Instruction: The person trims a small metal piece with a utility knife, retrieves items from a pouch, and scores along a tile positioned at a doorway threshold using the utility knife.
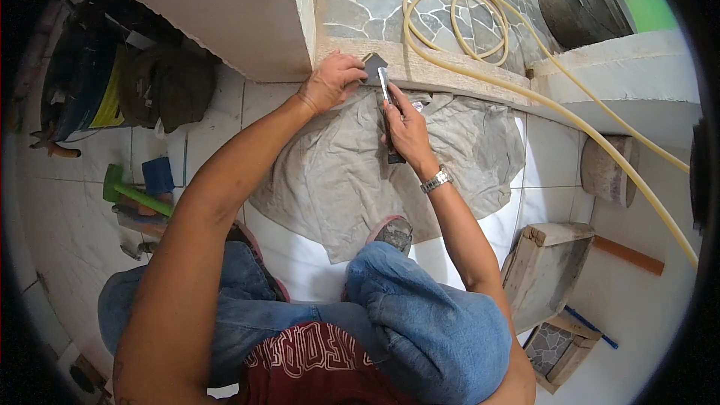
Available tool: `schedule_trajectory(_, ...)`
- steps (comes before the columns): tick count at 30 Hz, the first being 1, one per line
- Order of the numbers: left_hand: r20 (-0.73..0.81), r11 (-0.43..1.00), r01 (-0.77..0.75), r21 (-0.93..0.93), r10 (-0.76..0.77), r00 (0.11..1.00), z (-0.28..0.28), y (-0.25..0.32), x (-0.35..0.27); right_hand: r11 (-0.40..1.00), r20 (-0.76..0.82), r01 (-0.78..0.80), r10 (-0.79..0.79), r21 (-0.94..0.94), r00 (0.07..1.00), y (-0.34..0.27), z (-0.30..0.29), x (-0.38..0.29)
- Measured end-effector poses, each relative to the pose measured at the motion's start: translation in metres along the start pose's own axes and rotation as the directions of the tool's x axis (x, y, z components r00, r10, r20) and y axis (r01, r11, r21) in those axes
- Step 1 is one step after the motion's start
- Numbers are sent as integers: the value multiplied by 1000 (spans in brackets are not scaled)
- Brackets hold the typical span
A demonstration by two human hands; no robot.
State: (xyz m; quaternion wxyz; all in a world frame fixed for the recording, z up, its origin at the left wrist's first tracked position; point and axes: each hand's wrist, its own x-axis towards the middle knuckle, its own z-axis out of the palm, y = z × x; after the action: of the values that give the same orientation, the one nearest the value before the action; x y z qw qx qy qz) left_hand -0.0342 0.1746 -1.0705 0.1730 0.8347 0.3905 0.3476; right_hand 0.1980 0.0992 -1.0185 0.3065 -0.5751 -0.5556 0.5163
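My right hand (pixel 406 124) grips a tool with a dark handle and a narrow metal blade (pixel 383 80); its exact kind cannot be told. The blade's tip touches a small dark grey angular piece (pixel 374 67) at the edge of a rough, pale raised sill (pixel 450 70). Against the left side of that piece are the fingers of my left hand (pixel 336 80), bent over it and steadying it on the sill. Beneath both hands a crumpled grey cloth (pixel 349 174) is spread over the white floor tiles.
A yellow hose (pixel 562 112) lies coiled on stone paving and runs right. A wall corner (pixel 253 22) stands at upper left. On the left lie a green hammer-like tool (pixel 115 183) and a blue block (pixel 158 175); a wooden box (pixel 545 270) and a bucket (pixel 609 170) are on the right.
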Motion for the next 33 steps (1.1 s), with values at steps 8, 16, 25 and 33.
schedule_trajectory(8, 107, 993, -45, -108, 57, 993, -10, -3, 11, 984, -92, 132, -144, -117, 985, 13, -4, 0)
schedule_trajectory(16, -19, 995, -90, -35, 90, 996, -5, 16, 19, 944, -30, 96, -111, -314, 993, 12, -11, 6)
schedule_trajectory(25, -6, 994, -108, -24, 107, 994, -5, 2, 18, 922, -55, 161, -192, -351, 980, 9, -7, 3)
schedule_trajectory(33, -68, 998, -45, -38, 42, 997, 1, -3, 12, 855, -55, 164, -219, -492, 974, -1, -1, 11)
